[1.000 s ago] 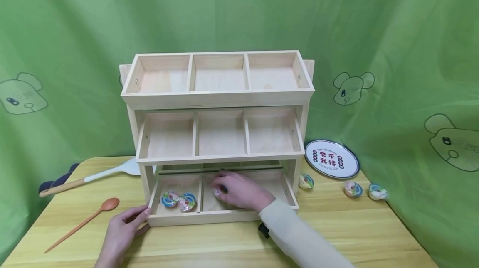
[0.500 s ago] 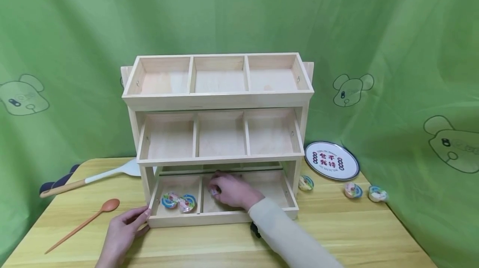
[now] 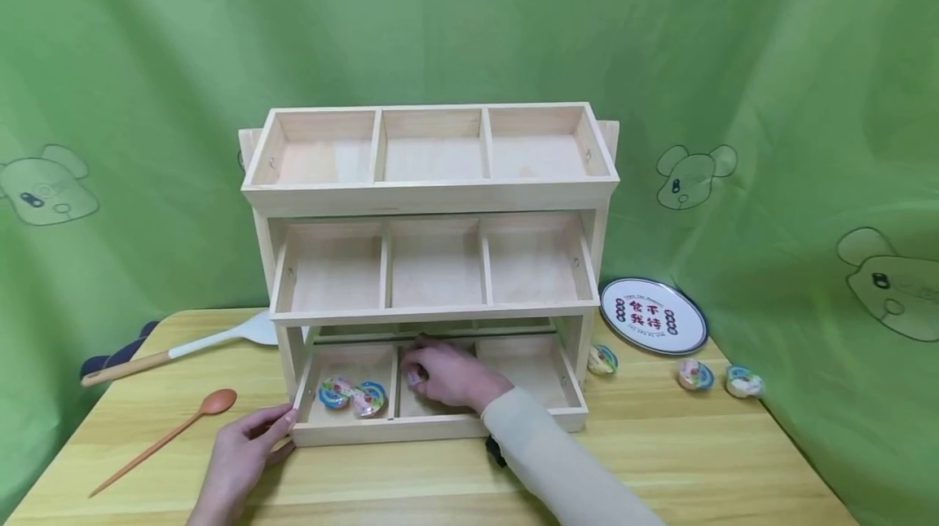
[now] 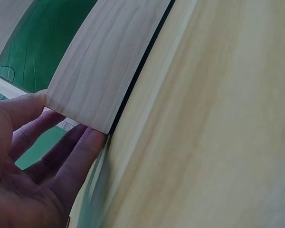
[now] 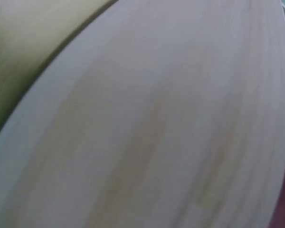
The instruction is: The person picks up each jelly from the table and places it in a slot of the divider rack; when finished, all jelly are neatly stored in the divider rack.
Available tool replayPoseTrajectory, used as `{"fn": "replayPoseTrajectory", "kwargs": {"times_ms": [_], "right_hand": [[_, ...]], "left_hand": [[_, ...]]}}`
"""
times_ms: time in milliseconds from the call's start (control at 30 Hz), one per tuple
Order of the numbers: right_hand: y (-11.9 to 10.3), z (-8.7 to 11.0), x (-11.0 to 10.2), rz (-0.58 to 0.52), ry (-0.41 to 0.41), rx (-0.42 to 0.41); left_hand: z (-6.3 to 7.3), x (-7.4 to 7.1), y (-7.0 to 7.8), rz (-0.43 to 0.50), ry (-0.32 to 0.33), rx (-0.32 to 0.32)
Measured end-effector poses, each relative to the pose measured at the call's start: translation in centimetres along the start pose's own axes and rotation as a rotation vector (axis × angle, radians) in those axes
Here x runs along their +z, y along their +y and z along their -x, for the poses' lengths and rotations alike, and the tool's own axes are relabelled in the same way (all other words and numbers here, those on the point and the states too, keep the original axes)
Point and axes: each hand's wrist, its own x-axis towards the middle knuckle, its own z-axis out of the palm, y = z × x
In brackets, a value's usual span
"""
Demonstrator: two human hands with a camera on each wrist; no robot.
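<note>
My left hand (image 3: 240, 454) holds the left front corner of the bottom wooden tray (image 3: 381, 430). In the left wrist view, the thumb of the left hand (image 4: 42, 156) is at one corner of the end board and the fingertips reach another. My right hand (image 3: 456, 377) is inside the tray's middle compartment, pinching a small jelly cup (image 3: 414, 377) near the left divider. The fingers hide most of this cup. Two jelly cups with colourful lids, one of them a blue-rimmed jelly cup (image 3: 333, 394), lie touching in the left compartment. Pale wood (image 5: 147, 118) fills the right wrist view.
The three-tier wooden rack (image 3: 429, 196) has two upper trays with dividers above my right hand. Right of it stand a white plate (image 3: 653, 316) and three jelly cups, the nearest a yellowish jelly cup (image 3: 602, 360). A spatula (image 3: 183, 346) and a wooden spoon (image 3: 165, 440) lie left.
My right hand has moved left with the jelly cup, toward the divider beside the left compartment. The left hand has stayed at the tray's corner.
</note>
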Motion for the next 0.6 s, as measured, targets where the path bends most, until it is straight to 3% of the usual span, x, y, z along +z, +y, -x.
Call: {"fn": "replayPoseTrajectory", "kwargs": {"times_ms": [333,467,600], "right_hand": [[-0.1,1.0,-0.8,-0.076,-0.006,-0.010],[0.0,1.9,-1.7,-0.040,0.009,-0.053],[0.0,3.1,-2.9,-0.022,-0.009,-0.029]], "left_hand": [[-0.1,0.1,-0.4,-0.007,0.000,0.004],[-0.2,0.1,-0.5,-0.004,-0.007,-0.002],[-0.2,0.1,-0.4,-0.003,-0.006,-0.005]]}}
